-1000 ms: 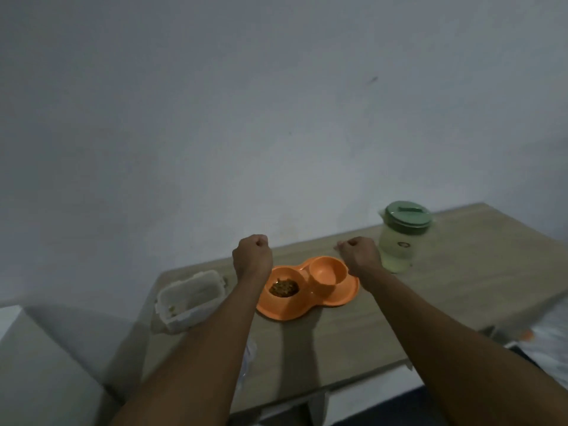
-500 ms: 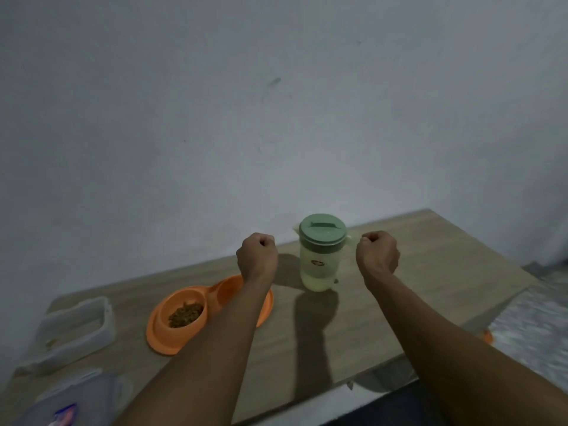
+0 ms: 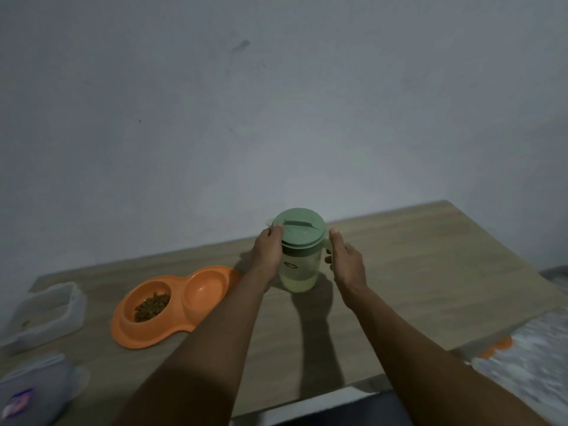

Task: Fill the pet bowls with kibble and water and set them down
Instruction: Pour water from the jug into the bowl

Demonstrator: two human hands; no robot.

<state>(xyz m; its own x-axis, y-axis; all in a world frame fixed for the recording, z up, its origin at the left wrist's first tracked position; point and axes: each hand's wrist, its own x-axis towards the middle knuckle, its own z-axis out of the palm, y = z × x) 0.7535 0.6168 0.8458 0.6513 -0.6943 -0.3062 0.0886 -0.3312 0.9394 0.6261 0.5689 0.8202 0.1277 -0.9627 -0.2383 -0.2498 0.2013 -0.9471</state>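
A translucent water pitcher (image 3: 299,273) with a green lid (image 3: 300,229) stands on the wooden table (image 3: 424,272) near the wall. My left hand (image 3: 266,254) wraps its left side just under the lid. On the pitcher's right side my right hand (image 3: 347,265) has its fingers curled at the handle and its thumb up beside the lid. Left of the pitcher lies an orange double pet bowl (image 3: 129,337). Its left well holds brown kibble (image 3: 152,307). Its right well (image 3: 204,287) looks empty.
A clear plastic container (image 3: 46,312) sits at the table's left end, and its lid with a label (image 3: 33,392) lies in front of it. Past the table's right front edge are a second orange object (image 3: 496,348) and a light patterned surface (image 3: 531,361).
The view has swung right, from the bowl to the pitcher. Both hands were fists in the air; now they have opened and closed in on the pitcher's two sides.
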